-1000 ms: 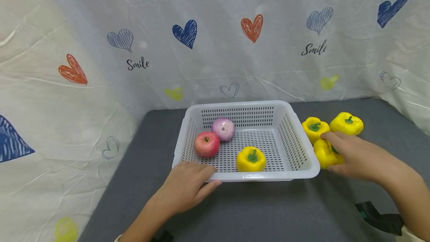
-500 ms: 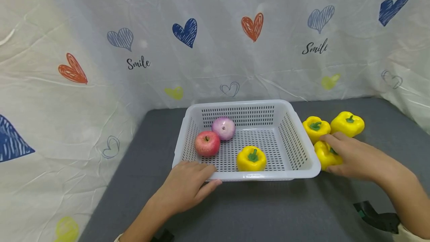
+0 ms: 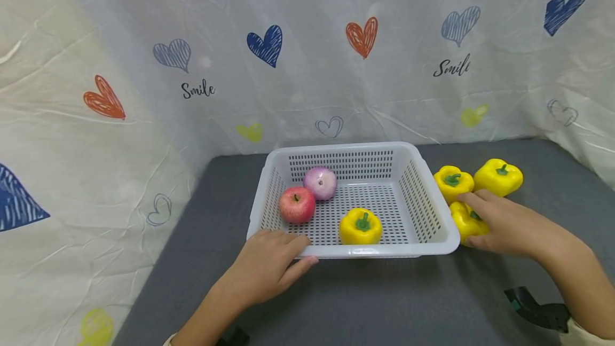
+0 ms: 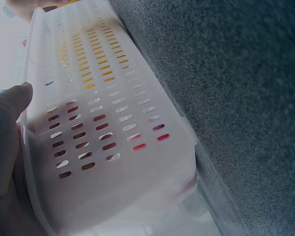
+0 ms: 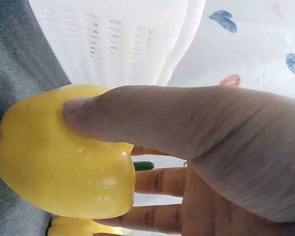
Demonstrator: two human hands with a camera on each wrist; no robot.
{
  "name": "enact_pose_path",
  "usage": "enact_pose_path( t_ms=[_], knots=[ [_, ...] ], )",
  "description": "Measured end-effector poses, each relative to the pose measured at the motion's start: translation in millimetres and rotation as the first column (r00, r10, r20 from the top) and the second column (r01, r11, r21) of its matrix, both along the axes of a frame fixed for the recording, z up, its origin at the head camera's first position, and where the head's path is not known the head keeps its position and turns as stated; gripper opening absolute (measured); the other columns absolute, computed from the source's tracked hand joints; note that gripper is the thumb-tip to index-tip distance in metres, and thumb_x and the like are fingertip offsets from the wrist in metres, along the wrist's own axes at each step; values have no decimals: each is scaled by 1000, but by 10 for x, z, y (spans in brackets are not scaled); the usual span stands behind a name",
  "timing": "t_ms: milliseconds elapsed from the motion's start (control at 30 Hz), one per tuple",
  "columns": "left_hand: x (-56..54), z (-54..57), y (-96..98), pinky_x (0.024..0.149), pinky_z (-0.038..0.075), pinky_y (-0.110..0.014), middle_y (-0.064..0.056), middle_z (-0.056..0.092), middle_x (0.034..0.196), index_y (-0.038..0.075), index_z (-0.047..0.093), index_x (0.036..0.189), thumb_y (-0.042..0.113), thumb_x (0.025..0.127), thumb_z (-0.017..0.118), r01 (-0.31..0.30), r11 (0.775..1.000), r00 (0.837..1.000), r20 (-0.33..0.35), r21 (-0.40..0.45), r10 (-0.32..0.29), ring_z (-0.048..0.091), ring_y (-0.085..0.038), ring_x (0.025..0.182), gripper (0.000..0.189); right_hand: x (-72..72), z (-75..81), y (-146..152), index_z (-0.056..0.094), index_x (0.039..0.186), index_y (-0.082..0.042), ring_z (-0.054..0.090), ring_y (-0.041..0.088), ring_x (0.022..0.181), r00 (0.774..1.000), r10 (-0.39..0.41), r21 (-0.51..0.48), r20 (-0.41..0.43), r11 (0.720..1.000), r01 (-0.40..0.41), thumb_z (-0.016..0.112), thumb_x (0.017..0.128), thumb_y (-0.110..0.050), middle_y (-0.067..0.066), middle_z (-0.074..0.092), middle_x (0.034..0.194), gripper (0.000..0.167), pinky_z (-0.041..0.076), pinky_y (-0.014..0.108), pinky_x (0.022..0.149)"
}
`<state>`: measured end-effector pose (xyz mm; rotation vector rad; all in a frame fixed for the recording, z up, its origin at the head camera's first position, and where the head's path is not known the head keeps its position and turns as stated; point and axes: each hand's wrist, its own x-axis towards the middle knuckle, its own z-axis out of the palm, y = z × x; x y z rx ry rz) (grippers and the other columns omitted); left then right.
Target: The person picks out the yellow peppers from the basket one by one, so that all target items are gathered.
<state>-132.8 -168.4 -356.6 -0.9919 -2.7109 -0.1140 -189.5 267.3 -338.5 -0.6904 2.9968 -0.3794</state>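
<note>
Yellow pepper (image 5: 64, 167) sits in right hand (image 3: 511, 224); left hand (image 3: 269, 267) grips basket (image 3: 384, 251).

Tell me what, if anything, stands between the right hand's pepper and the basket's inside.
The basket's right wall does, to the left of the yellow pepper that the right hand grips. Nothing visible blocks the way over that wall.

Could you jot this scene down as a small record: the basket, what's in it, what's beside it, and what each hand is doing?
Basket: white, on a dark gray table
Inside: apple, onion, one yellow pepper
To its right: three more yellow peppers: left rear pepper, right rear pepper, front pepper
Left hand: holds the basket's near rim
Right hand: grips the front pepper
Backdrop: pale sheet with hearts and "Smile"
</note>
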Motion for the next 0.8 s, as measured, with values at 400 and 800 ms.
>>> enact_pose_path(
  t_ms=[400,800],
  knots=[
    [-2,-2,1,76,49,-35,11,57,81,23,60,103,49,100,55,2,1000,1000,2,0,-2,54,-12,74,27,63,57,-16,53,137,-1,58,39,105,1000,-27,7,16,1000,27,90,73,-31,26,54,127,80,48,57,81],
    [-3,-1,2,74,48,-34,12,55,78,23,60,101,48,99,56,7,1000,1000,-10,12,-7,53,-11,73,25,88,345,-179,61,130,-3,57,35,114,986,46,-104,-163,993,-63,84,81,-16,16,58,131,56,48,59,88]
  ],
)
